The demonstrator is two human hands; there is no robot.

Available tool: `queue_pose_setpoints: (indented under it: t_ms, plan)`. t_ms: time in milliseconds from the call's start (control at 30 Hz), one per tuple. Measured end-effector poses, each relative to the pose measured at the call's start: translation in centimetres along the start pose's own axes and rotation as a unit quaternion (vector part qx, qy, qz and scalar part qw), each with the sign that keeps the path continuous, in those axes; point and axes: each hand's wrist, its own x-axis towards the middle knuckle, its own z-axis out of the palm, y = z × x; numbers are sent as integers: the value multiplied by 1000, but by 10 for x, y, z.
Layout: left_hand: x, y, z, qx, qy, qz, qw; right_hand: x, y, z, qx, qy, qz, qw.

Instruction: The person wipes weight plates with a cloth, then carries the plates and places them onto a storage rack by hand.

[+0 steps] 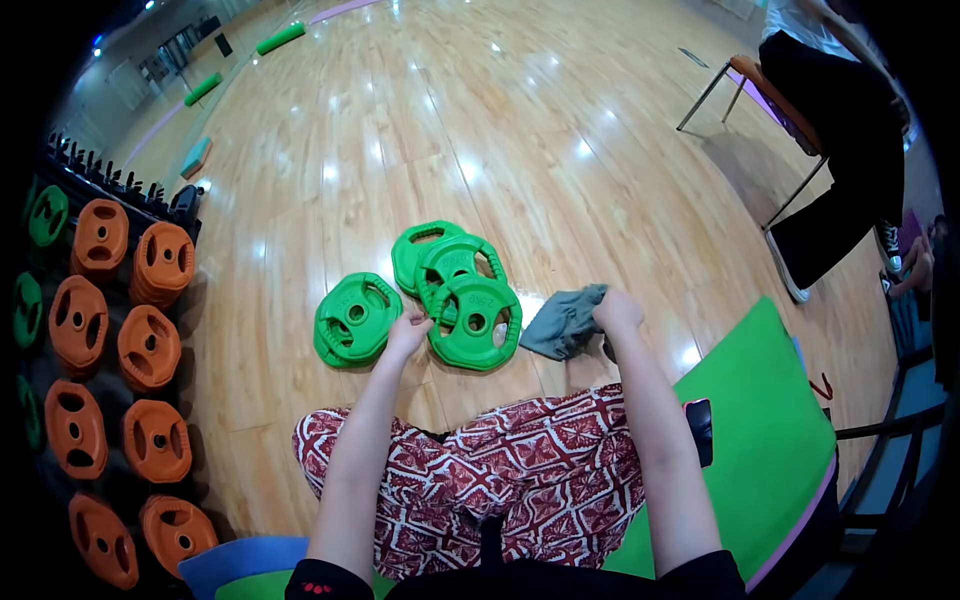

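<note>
Green weight plates lie on the wooden floor in front of my crossed legs. A left pile [357, 318] sits apart from several overlapping plates, the nearest of which is the front plate [476, 322]. My left hand [408, 330] is between the two groups, its fingers closed at the left rim of that front plate. To the right, my right hand [618, 312] grips a grey-green cloth [562, 322], which hangs bunched and touches the floor. The fingertips of the right hand are partly hidden by the hand itself.
Orange weight plates [150, 345] fill a rack at the left. A green mat [750, 420] lies at my right, with a phone [699, 432] on it. Beyond it, a person in black trousers [850, 150] is by a chair [775, 105]. Foam rollers [281, 38] lie far off.
</note>
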Motion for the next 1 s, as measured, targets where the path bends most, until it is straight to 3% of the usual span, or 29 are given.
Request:
queue_pose_setpoints:
  t_ms: [133, 233, 333, 400, 433, 467, 500, 533, 567, 600, 667, 733, 833, 1000]
  plan:
    - [16, -23, 13, -80, -39, -24, 996, 21, -3, 46, -72, 14, -5, 997]
    - [7, -6, 7, -103, -61, -42, 992, -17, -40, 65, -167, 158, -132, 964]
    - [9, -5, 8, -54, -65, -63, 994, -63, -72, 72, -182, 98, -288, 935]
    - [15, -19, 13, 9, -11, 7, 1000, -69, -68, 100, -185, 138, -329, 916]
    - [-11, 28, -1, 69, -32, -35, 997, -63, -66, 108, -186, 136, -328, 916]
    - [-16, 34, -2, 70, -34, -33, 996, -55, -64, 112, -160, 147, -357, 908]
    - [-23, 35, -3, 221, 6, 87, 971, -50, -62, 111, -134, 159, -387, 898]
    - [-27, 36, -2, 363, 47, 203, 908, -48, -61, 110, -134, 161, -387, 898]
    - [-29, 34, 0, 426, 63, 258, 865, -45, -60, 110, -127, 161, -408, 890]
    - [-28, 31, 0, 427, 64, 260, 864, -44, -60, 108, -119, 160, -429, 881]
    - [-19, 21, -3, 480, 85, 465, 739, -43, -56, 112, -150, 165, -451, 864]
    - [-12, 12, -6, 488, 75, 476, 727, -38, -55, 120, -181, 166, -470, 848]
    - [-2, -3, -12, 524, 27, 556, 645, -34, -60, 125, -200, 168, -519, 814]
    - [-2, -10, -4, 550, -6, 527, 648, -26, -65, 121, -183, 130, -538, 812]
